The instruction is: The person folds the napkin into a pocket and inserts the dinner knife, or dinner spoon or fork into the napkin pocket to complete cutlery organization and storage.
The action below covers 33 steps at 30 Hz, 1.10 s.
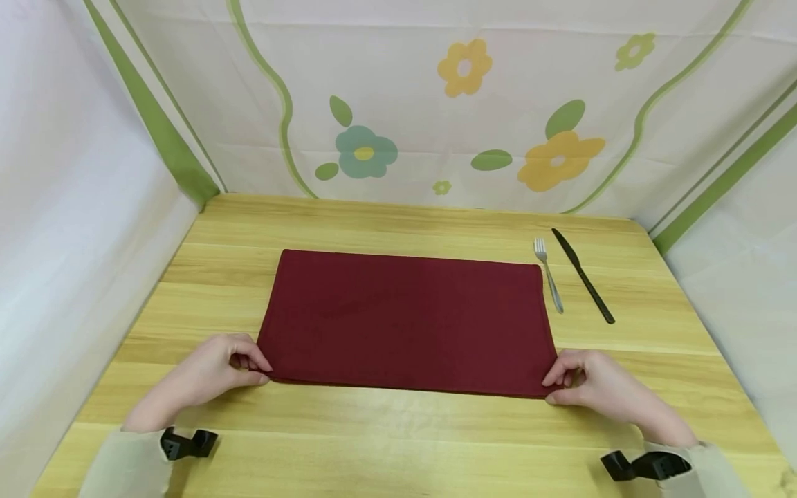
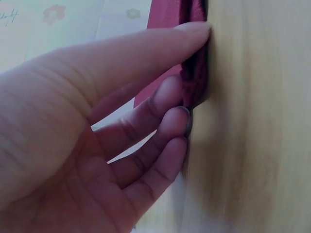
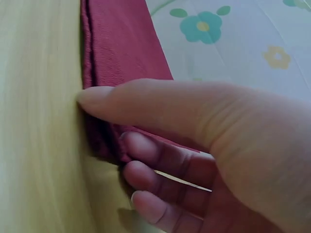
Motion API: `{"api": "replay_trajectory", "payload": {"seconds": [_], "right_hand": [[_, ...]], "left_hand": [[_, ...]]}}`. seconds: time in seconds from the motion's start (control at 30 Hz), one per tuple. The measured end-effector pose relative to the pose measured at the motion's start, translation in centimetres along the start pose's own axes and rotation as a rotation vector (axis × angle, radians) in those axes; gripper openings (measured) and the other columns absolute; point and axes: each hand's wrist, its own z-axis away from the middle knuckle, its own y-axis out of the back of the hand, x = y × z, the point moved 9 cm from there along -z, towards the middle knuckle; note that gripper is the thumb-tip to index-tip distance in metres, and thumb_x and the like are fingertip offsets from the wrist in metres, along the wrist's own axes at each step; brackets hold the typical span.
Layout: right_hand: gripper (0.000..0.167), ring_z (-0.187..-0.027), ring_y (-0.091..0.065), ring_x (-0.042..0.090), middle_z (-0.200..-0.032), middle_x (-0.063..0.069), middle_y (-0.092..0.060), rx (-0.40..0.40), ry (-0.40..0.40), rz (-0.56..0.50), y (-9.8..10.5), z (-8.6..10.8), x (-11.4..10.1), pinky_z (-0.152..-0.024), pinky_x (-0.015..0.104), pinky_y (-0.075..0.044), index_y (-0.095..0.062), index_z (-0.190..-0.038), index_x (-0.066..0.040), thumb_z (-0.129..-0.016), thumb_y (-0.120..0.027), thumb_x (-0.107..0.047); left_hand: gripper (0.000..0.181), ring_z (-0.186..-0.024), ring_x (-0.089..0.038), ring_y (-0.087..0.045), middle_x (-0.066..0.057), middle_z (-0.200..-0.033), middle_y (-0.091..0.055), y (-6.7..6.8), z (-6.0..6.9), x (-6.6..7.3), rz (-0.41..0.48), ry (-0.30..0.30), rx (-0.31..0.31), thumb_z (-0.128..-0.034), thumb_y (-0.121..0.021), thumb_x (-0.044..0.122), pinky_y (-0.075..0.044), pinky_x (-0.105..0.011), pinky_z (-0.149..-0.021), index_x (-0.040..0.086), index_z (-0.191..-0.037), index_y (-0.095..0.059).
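Head view bright, with pale glare on the table (image 1: 398, 443); both wrist views dimmer, softer.

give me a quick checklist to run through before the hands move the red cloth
1. Left hand on the near left corner: ok, thumb and fingers pinch it.
2. Right hand on the near right corner: ok, pinched too.
3. Red cloth lying flat: ok, no large wrinkles show.
4. All layers caught in both pinches: cannot tell, fingers hide them.
5. Fork clear of the cloth: cannot tell, very close beside the far right corner.
6. Knife clear of the cloth: ok, right of the fork.
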Motion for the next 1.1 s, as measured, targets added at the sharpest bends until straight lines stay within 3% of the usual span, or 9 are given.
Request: {"api": "replay_trajectory", "payload": {"seconds": [0.13,0.3,0.6,0.77,0.97,1.1], "right_hand": [[0.014,-0.067,-0.055,0.008,-0.085,-0.01,-0.066,0.055,0.032,0.039,0.0,-1.4,-0.8,-0.057,0.025,-0.048,-0.078,-0.088,-0.025,-0.082,-0.088,-0.017],[0.016,-0.074,-0.057,0.007,-0.087,-0.013,-0.065,0.137,0.082,0.118,0.0,-3.1,-1.9,-0.062,0.024,-0.049,-0.079,-0.088,-0.026,-0.084,-0.086,-0.012],[0.024,-0.067,-0.053,0.004,-0.085,-0.016,-0.067,0.24,0.191,0.169,1.3,-3.9,-3.4,-0.053,0.023,-0.044,-0.079,-0.086,-0.025,-0.081,-0.086,-0.002],[0.026,-0.068,-0.054,0.006,-0.085,-0.017,-0.067,0.232,0.198,0.162,1.5,-3.8,-3.4,-0.053,0.022,-0.043,-0.079,-0.085,-0.026,-0.08,-0.087,-0.002],[0.024,-0.07,-0.056,0.01,-0.086,-0.014,-0.066,0.157,0.169,0.131,0.6,-4.0,-2.4,-0.057,0.022,-0.044,-0.078,-0.085,-0.027,-0.081,-0.087,-0.005],[0.023,-0.072,-0.058,0.01,-0.087,-0.013,-0.066,0.134,0.155,0.116,0.2,-4.0,-2.2,-0.059,0.023,-0.046,-0.078,-0.085,-0.026,-0.081,-0.087,-0.005]], "left_hand": [[0.018,-0.078,-0.007,-0.059,0.014,-0.086,-0.066,1.2,0.0,-0.7,-0.066,0.03,0.098,-0.0822,-0.086,0.009,-0.051,-0.026,-0.067,0.025,-0.086,-0.079],[0.022,-0.077,-0.006,-0.061,0.011,-0.086,-0.067,2.7,0.0,-1.5,-0.139,0.024,0.215,-0.0804,-0.085,0.001,-0.053,-0.024,-0.067,0.02,-0.086,-0.078],[0.024,-0.086,-0.009,-0.065,0.014,-0.091,-0.07,4.6,0.3,-1.2,-0.16,0.005,0.28,-0.0801,-0.087,0.004,-0.055,-0.021,-0.07,0.025,-0.089,-0.08],[0.024,-0.084,-0.009,-0.065,0.017,-0.089,-0.069,4.2,0.1,-0.8,-0.198,-0.015,0.237,-0.0789,-0.088,0.006,-0.055,-0.026,-0.071,0.027,-0.086,-0.08],[0.018,-0.084,-0.009,-0.062,0.016,-0.09,-0.069,3.1,-0.1,-1.7,-0.16,0.066,0.133,-0.081,-0.088,0.014,-0.051,-0.028,-0.073,0.028,-0.087,-0.08],[0.017,-0.083,-0.01,-0.061,0.016,-0.09,-0.068,2.9,-0.1,-1.7,-0.152,0.065,0.11,-0.0811,-0.088,0.014,-0.051,-0.028,-0.072,0.028,-0.087,-0.08]]}}
